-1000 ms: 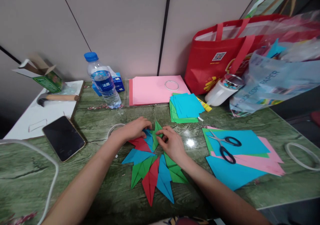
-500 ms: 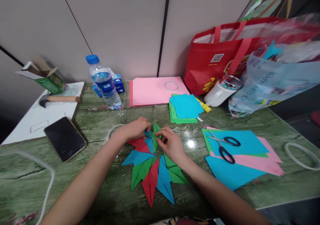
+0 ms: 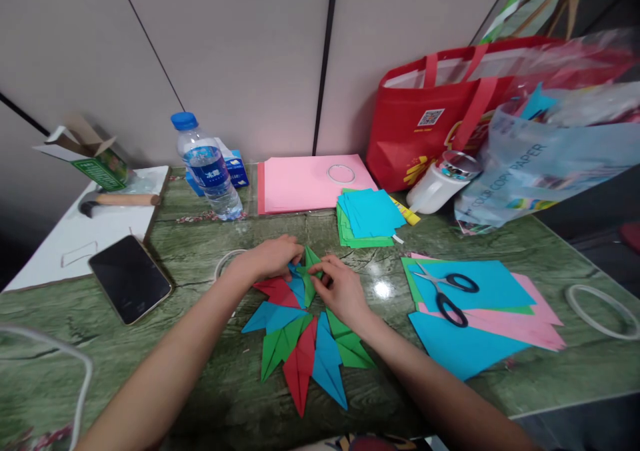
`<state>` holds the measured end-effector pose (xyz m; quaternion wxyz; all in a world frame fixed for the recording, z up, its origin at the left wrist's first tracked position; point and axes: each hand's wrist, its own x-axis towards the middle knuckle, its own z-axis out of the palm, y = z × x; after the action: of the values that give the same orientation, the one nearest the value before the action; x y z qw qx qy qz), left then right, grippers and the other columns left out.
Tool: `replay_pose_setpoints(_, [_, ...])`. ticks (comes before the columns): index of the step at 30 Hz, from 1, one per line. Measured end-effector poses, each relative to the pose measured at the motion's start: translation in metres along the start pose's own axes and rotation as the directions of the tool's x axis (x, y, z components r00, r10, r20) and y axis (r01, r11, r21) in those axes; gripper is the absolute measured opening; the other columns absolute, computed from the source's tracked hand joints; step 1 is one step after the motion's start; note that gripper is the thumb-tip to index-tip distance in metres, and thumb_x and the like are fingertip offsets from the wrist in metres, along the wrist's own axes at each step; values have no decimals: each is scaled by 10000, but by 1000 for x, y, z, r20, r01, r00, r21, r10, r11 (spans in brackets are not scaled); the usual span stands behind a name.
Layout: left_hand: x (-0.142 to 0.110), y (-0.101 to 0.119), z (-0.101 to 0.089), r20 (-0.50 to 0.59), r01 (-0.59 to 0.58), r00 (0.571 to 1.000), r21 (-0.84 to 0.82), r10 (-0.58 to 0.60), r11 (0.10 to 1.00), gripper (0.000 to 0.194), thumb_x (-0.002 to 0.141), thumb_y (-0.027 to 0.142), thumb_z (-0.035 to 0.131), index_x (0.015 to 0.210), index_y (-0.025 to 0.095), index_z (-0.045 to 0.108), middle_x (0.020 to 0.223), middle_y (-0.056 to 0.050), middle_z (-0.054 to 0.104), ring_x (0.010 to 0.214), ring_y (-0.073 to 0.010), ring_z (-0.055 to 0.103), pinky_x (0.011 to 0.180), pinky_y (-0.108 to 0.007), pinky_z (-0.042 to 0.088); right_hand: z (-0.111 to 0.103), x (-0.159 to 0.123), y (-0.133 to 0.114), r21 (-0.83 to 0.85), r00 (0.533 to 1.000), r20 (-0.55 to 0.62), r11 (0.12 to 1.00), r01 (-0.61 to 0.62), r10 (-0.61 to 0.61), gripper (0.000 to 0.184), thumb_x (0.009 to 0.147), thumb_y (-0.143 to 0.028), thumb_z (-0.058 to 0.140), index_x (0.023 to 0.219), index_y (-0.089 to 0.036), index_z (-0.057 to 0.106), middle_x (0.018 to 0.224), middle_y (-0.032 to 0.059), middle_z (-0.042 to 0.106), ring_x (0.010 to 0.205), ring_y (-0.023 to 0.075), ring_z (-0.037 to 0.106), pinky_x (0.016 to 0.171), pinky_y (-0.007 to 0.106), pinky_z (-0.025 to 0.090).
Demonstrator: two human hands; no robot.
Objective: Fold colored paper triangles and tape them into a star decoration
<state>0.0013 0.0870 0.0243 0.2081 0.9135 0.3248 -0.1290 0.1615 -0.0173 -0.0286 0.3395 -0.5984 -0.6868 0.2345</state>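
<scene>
A ring of folded paper pieces in red, blue and green lies on the green marbled table, with a red piece (image 3: 300, 371) at its front. At the ring's far side my right hand (image 3: 340, 287) pinches a green folded paper piece (image 3: 310, 277) between thumb and fingertips. My left hand (image 3: 275, 257) is closed on a blue folded paper piece (image 3: 297, 277) just beside the green one. The fingers of my left hand partly cover the blue piece. Other blue (image 3: 330, 364) and green (image 3: 280, 344) pieces overlap around the ring.
Scissors (image 3: 445, 297) rest on coloured sheets (image 3: 480, 344) at right, near a tape roll (image 3: 603, 312). Behind stand a water bottle (image 3: 210, 167), pink paper (image 3: 300, 184), cut squares (image 3: 373, 214), a white mug (image 3: 435, 187) and a red bag (image 3: 405, 124). A phone (image 3: 130, 279) and hammer (image 3: 120, 199) lie left.
Both hands keep their hold at the same spot on the ring, with hardly any movement. The whole view has shifted very slightly, and the white cable at left appears farther left.
</scene>
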Motion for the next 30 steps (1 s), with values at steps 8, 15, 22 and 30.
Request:
replay_pose_setpoints(8, [2,-18,18,-188,-90,980,-96,71,991,266,610,130,738,739,171,509,798,2,542,788,-170,504,626,-236,331,-1,1,-1,32,1000,9,999,12,-12,143,798,-154,529,851,-201,653,900,17,590,573,96,541,575,238,419])
replay_pose_setpoints(15, [-12,-22,36,-421,-112,907,-269,-12,957,206,628,105,698,734,156,529,767,21,514,727,-136,480,648,-231,363,-3,5,0,91,992,-25,988,123,-122,197,785,-107,493,882,-186,645,926,45,566,617,108,533,560,230,426])
replay_pose_setpoints(22, [-20,-12,43,-515,-112,848,-399,-122,910,162,631,101,677,711,149,545,752,21,506,692,-120,486,619,-225,381,-1,4,4,56,989,-22,987,150,-149,207,768,-87,489,876,-180,639,907,38,552,585,95,499,555,221,414])
replay_pose_setpoints(30, [-18,-10,54,-573,-122,790,-496,-218,860,224,663,183,683,753,165,478,686,60,487,619,-94,443,586,-208,355,-1,4,5,47,984,-11,983,176,-176,220,768,-76,483,892,-176,635,950,52,546,600,95,507,553,218,414])
